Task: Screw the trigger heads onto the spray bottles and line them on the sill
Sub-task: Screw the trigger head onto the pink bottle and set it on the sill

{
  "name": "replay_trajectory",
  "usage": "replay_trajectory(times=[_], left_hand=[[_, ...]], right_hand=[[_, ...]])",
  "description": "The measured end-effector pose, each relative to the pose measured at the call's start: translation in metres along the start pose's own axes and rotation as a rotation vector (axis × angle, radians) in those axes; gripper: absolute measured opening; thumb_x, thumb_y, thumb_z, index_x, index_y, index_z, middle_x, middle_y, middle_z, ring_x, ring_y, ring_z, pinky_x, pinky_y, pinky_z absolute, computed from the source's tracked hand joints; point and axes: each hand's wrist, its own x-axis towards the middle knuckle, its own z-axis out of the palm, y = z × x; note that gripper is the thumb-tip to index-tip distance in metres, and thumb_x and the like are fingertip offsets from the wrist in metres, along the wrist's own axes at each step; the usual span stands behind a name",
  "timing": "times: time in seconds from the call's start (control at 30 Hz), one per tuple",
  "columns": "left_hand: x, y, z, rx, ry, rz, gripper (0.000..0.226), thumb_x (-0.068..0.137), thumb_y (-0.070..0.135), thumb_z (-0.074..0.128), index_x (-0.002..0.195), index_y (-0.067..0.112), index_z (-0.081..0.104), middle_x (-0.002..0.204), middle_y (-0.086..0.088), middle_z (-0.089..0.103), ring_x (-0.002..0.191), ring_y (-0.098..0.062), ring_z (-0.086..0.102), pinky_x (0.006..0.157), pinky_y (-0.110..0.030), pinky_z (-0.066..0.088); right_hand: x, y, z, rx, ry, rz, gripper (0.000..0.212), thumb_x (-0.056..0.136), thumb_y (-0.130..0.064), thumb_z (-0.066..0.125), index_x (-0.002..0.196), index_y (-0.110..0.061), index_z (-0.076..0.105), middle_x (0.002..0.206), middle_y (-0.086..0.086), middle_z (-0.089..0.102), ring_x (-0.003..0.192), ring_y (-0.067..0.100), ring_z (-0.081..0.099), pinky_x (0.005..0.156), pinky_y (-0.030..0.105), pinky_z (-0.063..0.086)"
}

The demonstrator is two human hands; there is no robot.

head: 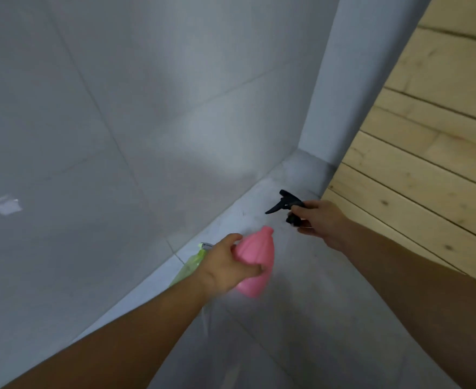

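Observation:
My left hand [229, 263] grips a pink spray bottle [256, 258] around its body and holds it tilted above the grey sill [309, 290], its open neck pointing up and right. My right hand [322, 221] holds a black trigger head [286, 204] a short way to the right of the bottle's neck, apart from it, nozzle pointing left. A light green bottle [190, 266] lies on the sill behind my left hand, mostly hidden by it.
A grey tiled wall [119, 122] rises to the left of the sill. A pale wooden plank panel [427, 153] bounds the sill on the right. The far corner [312, 164] closes off the sill's end.

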Motion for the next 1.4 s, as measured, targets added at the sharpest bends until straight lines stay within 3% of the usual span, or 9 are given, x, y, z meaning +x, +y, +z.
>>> replay_trajectory(times=[0.1,0.23,0.4,0.5,0.7,1.0,1.13,1.23,1.4], left_hand=[[-0.026,0.026,-0.019,-0.019,0.039,0.067,0.088,0.07,0.036,0.089,0.145,0.022,0.045,0.126,0.004,0.059,0.112,-0.022,0.062,0.088,-0.031,0.052],[-0.064,0.05,-0.046,0.004,0.099,0.174,0.065,0.068,0.029,0.092,0.123,0.022,0.057,0.115,0.0,0.063,0.098,-0.023,0.064,0.076,-0.033,0.055],[-0.108,0.072,-0.075,0.006,0.155,0.261,0.07,0.067,0.024,0.091,0.127,0.023,0.054,0.118,-0.001,0.061,0.1,-0.023,0.065,0.076,-0.033,0.058],[-0.133,0.083,-0.084,-0.013,0.136,0.307,0.072,0.064,0.026,0.092,0.126,0.027,0.054,0.118,0.0,0.061,0.1,-0.022,0.065,0.069,-0.034,0.062],[-0.174,0.1,-0.09,-0.04,0.12,0.395,0.086,0.045,0.046,0.088,0.123,0.031,0.055,0.121,0.0,0.063,0.106,-0.023,0.067,0.081,-0.044,0.064],[-0.201,0.097,-0.095,-0.111,0.121,0.436,0.084,0.045,0.042,0.087,0.121,0.03,0.053,0.121,-0.002,0.061,0.105,-0.021,0.067,0.074,-0.031,0.062],[-0.207,0.097,-0.094,-0.157,0.089,0.429,0.074,0.061,0.02,0.092,0.124,0.029,0.054,0.123,-0.003,0.058,0.101,-0.02,0.066,0.074,-0.045,0.065],[-0.212,0.1,-0.093,-0.17,0.065,0.442,0.079,0.06,0.022,0.093,0.129,0.028,0.053,0.125,-0.004,0.058,0.102,-0.019,0.067,0.074,-0.052,0.065],[-0.217,0.11,-0.094,-0.198,0.027,0.479,0.081,0.051,0.038,0.088,0.123,0.038,0.052,0.121,0.0,0.062,0.103,-0.017,0.068,0.077,-0.045,0.065]], right_hand=[[-0.033,-0.051,-0.016,0.096,0.099,-0.134,0.021,0.091,-0.014,0.066,0.104,0.001,0.069,0.092,0.015,0.074,0.078,0.024,0.068,0.074,0.034,0.058],[-0.087,-0.114,-0.036,0.188,0.212,-0.332,0.013,0.093,-0.014,0.062,0.085,-0.005,0.066,0.095,0.021,0.07,0.081,0.028,0.067,0.082,0.038,0.059],[-0.156,-0.166,-0.054,0.32,0.241,-0.484,0.019,0.094,-0.015,0.061,0.104,0.001,0.064,0.109,0.021,0.07,0.1,0.029,0.07,0.089,0.039,0.058],[-0.191,-0.18,-0.052,0.357,0.197,-0.534,0.009,0.094,-0.013,0.06,0.096,-0.005,0.064,0.106,0.018,0.07,0.097,0.026,0.069,0.09,0.038,0.058],[-0.235,-0.192,-0.049,0.416,0.218,-0.576,0.019,0.094,-0.013,0.061,0.108,-0.001,0.064,0.106,0.017,0.072,0.1,0.028,0.07,0.089,0.039,0.058],[-0.269,-0.198,-0.048,0.473,0.255,-0.616,0.024,0.094,-0.013,0.06,0.113,0.001,0.062,0.103,0.014,0.072,0.09,0.021,0.068,0.076,0.028,0.059],[-0.275,-0.193,-0.043,0.431,0.243,-0.612,0.022,0.094,-0.012,0.06,0.112,0.0,0.062,0.105,0.017,0.072,0.091,0.023,0.069,0.08,0.032,0.059],[-0.278,-0.184,-0.031,0.372,0.15,-0.566,0.02,0.093,-0.008,0.06,0.11,0.003,0.062,0.107,0.021,0.072,0.088,0.024,0.069,0.082,0.034,0.059],[-0.284,-0.171,-0.01,0.344,-0.08,-0.512,0.02,0.095,-0.001,0.055,0.113,0.006,0.058,0.103,0.02,0.071,0.088,0.023,0.069,0.076,0.028,0.061]])
